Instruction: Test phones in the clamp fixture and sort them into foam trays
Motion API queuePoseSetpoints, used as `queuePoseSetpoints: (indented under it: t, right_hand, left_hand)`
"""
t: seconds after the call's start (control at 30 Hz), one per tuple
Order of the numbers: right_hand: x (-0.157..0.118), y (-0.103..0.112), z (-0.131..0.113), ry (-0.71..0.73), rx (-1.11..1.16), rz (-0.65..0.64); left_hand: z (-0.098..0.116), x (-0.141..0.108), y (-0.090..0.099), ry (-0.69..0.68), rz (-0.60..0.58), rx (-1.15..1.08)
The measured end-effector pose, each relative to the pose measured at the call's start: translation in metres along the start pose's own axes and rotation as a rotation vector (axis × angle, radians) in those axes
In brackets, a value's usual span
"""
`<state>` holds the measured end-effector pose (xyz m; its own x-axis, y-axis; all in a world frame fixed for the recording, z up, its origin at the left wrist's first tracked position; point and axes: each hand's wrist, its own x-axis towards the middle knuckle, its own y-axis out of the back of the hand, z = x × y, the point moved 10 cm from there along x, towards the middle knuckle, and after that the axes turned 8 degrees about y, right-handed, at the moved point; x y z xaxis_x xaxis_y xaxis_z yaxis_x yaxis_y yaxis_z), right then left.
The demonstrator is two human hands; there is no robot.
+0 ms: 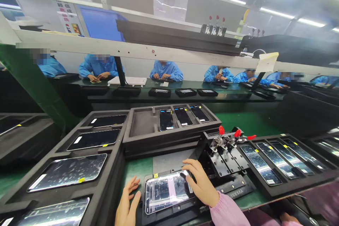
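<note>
A phone screen panel (161,192) under glossy clear film lies face up on a black fixture base (182,209) in front of me. A small yellow tab (156,175) sticks out at its far edge. My right hand (200,182) reaches over the panel's right end, thumb touching the glass, the other fingers stretched out beyond the far edge. A small dark spot by the thumb tip cannot be made out. Just off the panel's left end is my left hand (128,203), fingers apart and nothing in it.
Black foam trays with phone panels stand on the left (102,176), at the back (127,136) and on the right (270,190). A clamp fixture (225,155) with red-tipped levers rises beside my right hand. Across the line, people in blue work at a bench (227,95).
</note>
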<state>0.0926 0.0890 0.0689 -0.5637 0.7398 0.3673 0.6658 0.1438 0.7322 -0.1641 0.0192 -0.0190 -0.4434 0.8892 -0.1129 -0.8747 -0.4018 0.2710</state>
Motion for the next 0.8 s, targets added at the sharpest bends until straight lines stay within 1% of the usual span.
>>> queuePoseSetpoints:
  t: [0.13, 0.3, 0.4, 0.47, 0.5, 0.53, 0.57, 0.63, 0.7, 0.8]
  right_hand:
    - [0.008, -0.015, -0.011, -0.014, -0.078, -0.115]
    - [0.028, -0.026, -0.014, -0.071, -0.152, -0.125]
    - [0.034, -0.025, -0.012, -0.088, -0.154, -0.114]
    - [0.035, -0.018, -0.011, -0.104, -0.098, -0.079]
    - [0.034, -0.016, -0.012, -0.097, -0.057, -0.086]
    - [0.034, -0.017, -0.016, -0.071, -0.02, -0.121]
    - [0.034, -0.022, -0.022, -0.028, 0.011, -0.186]
    - [0.032, -0.038, -0.036, 0.081, 0.033, -0.352]
    - [0.03, -0.053, -0.048, 0.166, 0.016, -0.481]
    - [0.031, -0.069, -0.054, 0.204, -0.033, -0.568]
  left_hand:
    - [0.0, 0.0, 0.0, -0.006, 0.003, 0.008]
    - [0.0, 0.0, 0.0, -0.013, 0.005, 0.008]
    - [-0.002, 0.0, 0.0, -0.011, 0.001, 0.002]
    - [-0.003, 0.0, 0.0, -0.009, 0.001, -0.001]
    - [-0.002, 0.0, 0.0, -0.01, 0.0, -0.003]
    - [-0.002, 0.0, 0.0, -0.013, 0.0, -0.004]
    - [-0.001, 0.0, 0.0, -0.017, -0.001, -0.005]
    - [0.001, -0.001, 0.0, -0.025, 0.001, -0.005]
    - [0.003, -0.003, 0.0, -0.032, 0.004, -0.003]
    - [0.006, -0.005, 0.0, -0.038, 0.0, -0.005]
